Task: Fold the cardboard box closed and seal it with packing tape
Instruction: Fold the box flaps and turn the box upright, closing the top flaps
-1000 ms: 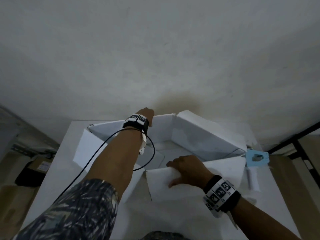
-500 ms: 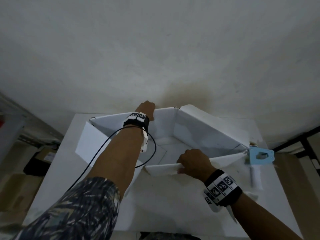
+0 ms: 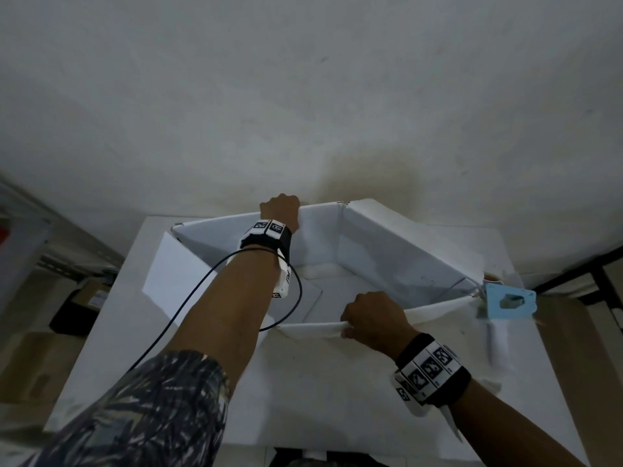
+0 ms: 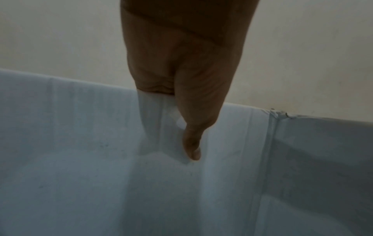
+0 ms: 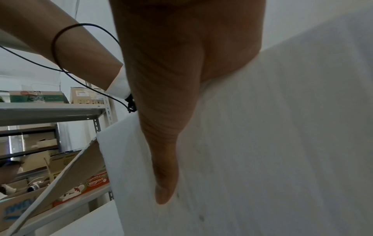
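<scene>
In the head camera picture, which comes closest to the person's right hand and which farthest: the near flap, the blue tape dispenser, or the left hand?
From the right hand:
1. Near flap, gripped in that hand.
2. Blue tape dispenser, to its right on the table.
3. Left hand, up at the box's far flap.

A white worktop (image 3: 111,348) stands against a pale wall. On it rests a white cardboard box (image 3: 397,251), open at the top, its flaps raised. Just right of the right hand's fingers (image 3: 347,332), beside the box's right corner, a light-blue tape dispenser (image 3: 505,301) with a white handle lies on the worktop.
</scene>
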